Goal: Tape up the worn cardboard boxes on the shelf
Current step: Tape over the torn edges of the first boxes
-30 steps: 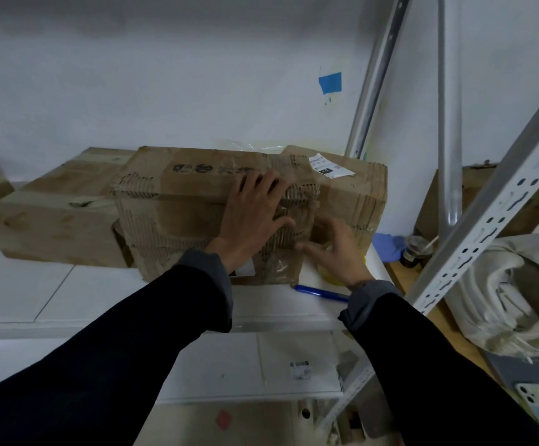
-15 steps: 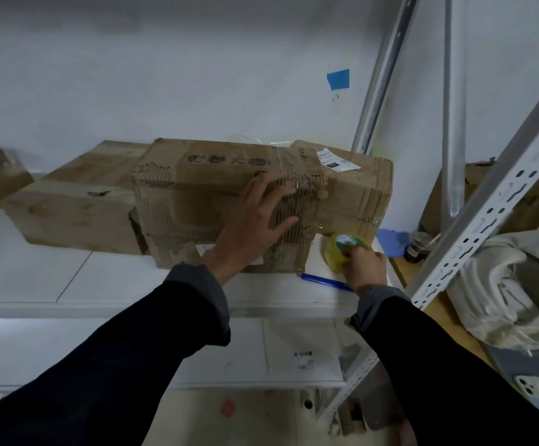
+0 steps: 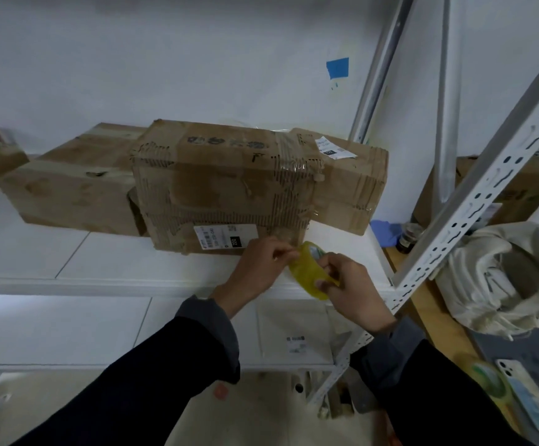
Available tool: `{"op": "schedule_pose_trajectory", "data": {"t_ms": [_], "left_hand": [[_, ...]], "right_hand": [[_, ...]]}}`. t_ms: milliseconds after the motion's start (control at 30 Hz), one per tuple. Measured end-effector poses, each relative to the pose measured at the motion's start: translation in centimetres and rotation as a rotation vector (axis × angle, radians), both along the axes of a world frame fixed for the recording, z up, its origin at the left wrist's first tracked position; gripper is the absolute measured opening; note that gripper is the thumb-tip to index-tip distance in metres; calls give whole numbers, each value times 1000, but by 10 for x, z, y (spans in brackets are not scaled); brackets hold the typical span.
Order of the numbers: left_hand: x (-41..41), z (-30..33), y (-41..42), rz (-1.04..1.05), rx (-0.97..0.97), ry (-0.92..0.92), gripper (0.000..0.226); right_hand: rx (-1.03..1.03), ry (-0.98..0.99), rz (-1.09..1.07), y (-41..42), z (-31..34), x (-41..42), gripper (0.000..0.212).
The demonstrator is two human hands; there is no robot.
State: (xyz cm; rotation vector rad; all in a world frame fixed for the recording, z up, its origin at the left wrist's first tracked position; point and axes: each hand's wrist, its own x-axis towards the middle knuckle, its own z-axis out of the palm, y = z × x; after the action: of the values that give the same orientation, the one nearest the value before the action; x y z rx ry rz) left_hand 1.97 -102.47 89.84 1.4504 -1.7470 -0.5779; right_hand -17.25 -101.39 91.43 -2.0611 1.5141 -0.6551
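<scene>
Yellowish tape roll sits at lower centre of the frame, gripped by the right hand while the left hand pinches at its edge, probably to peel a fresh end free. Above them the worn cardboard box rests on the white shelf, front face outward for taping. Whether a tape end is lifted is hard to make out; a second box lies partly hidden behind.

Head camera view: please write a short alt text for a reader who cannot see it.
Two hands work a yellowish roll of clear tape before a worn cardboard box on a white shelf: the right hand grips the roll, the left hand pinches at its edge. Another cardboard box lies behind.
</scene>
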Motion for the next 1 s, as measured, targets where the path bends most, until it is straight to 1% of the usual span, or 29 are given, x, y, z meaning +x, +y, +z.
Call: {"op": "schedule_pose_trajectory", "data": {"t_ms": [67,133,267,400,500,533,567,633,667,733,767,800,900,967,1000], "left_hand": [[10,-4,12,65,-6,67,14],[24,-4,22,126,5,156,12],[57,0,39,201,77,243,10],[91,5,51,291,177,226,12],[108,8,58,307,229,152,10],[113,10,61,313,228,133,8],[119,13,63,326,217,124,8],[132,21,67,360,178,130,13],[137,26,69,359,156,127,17],[139,33,73,319,88,81,18],[137,37,74,281,30,37,17],[133,40,73,235,-43,-15,15],[125,52,71,107,-232,-150,14],[122,57,69,56,-335,-243,10],[122,56,67,45,-384,-285,7]], "right_hand": [[19,3,44,6,2,10,25],[31,16,93,8,4,22,23],[38,28,185,12,6,54,30],[56,21,302,15,11,85,31],[83,43,409,22,12,110,15],[77,64,429,25,11,117,15],[74,71,437,26,9,122,21],[109,52,389,26,12,129,30],[150,1,357,26,16,131,34],[228,-165,363,25,26,136,44],[271,-242,369,26,31,138,44],[314,-301,372,28,36,141,39],[431,-482,327,34,47,149,14],[468,-569,256,32,48,151,9],[458,-580,223,31,48,150,5]]}}
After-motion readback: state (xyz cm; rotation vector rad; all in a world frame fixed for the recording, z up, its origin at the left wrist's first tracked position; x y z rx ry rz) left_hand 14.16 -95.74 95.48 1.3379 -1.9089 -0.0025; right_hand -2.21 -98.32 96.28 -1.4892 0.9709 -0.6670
